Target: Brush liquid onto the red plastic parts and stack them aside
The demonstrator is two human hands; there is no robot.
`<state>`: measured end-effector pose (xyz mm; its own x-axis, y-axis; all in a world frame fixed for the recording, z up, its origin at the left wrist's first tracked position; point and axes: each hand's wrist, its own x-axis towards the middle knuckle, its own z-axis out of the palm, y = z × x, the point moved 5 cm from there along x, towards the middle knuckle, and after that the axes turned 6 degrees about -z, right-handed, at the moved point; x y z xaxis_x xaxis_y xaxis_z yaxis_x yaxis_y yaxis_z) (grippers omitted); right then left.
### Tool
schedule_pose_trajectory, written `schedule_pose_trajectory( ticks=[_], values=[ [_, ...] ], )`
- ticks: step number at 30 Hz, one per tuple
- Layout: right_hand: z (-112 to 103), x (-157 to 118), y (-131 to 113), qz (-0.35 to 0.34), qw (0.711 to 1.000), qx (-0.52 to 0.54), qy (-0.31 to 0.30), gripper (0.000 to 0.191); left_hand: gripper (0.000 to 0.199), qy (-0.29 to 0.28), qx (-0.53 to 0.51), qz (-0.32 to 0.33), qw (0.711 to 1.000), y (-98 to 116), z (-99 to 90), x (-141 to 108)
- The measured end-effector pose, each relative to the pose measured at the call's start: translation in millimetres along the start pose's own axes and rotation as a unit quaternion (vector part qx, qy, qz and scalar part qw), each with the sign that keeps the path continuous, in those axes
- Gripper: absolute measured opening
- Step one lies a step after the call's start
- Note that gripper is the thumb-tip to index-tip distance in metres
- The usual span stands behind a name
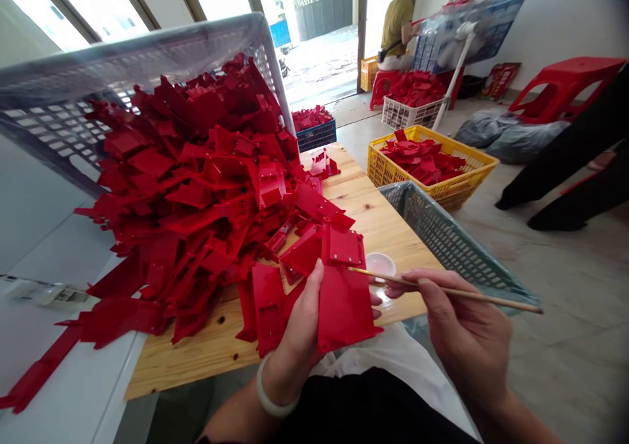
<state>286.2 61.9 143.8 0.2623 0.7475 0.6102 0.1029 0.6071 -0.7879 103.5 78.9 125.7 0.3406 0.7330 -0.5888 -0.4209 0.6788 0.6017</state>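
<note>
My left hand (304, 319) grips a flat red plastic part (344, 303), thumb on its left edge and fingers behind it. Between the thumb and fingers of my right hand (457, 326) is a thin wooden brush (466, 294), its tip touching the part just below a raised section with small metal dots. Behind the brush, a small white dish (381, 264) sits on the wooden table (196, 365). A large heap of similar red parts (196, 188) spills from a tilted, plastic-lined crate (265, 44) onto the table.
Right of the table stand a green lined basket (462, 247) and a yellow crate (432, 185) of red parts. Farther back, a person (397, 25) sits beside a blue crate (442, 31). Someone's dark-clad legs (565, 162) and a red stool (565, 84) are at the right.
</note>
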Motion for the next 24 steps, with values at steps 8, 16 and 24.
schedule_pose_trajectory(
  ticks=[8,16,24],
  values=[
    [5,-1,-14,-0.091,0.991,-0.061,-0.079,0.030,0.077,0.055,0.042,0.072,0.995,0,0.0,-2],
    [12,-1,-18,-0.127,0.979,-0.098,-0.126,0.035,0.065,0.054,0.052,0.074,0.994,2,1.3,-4],
    [11,-1,-25,-0.163,0.969,-0.113,-0.145,0.041,0.062,0.045,0.043,0.080,0.995,3,1.9,0]
  ],
)
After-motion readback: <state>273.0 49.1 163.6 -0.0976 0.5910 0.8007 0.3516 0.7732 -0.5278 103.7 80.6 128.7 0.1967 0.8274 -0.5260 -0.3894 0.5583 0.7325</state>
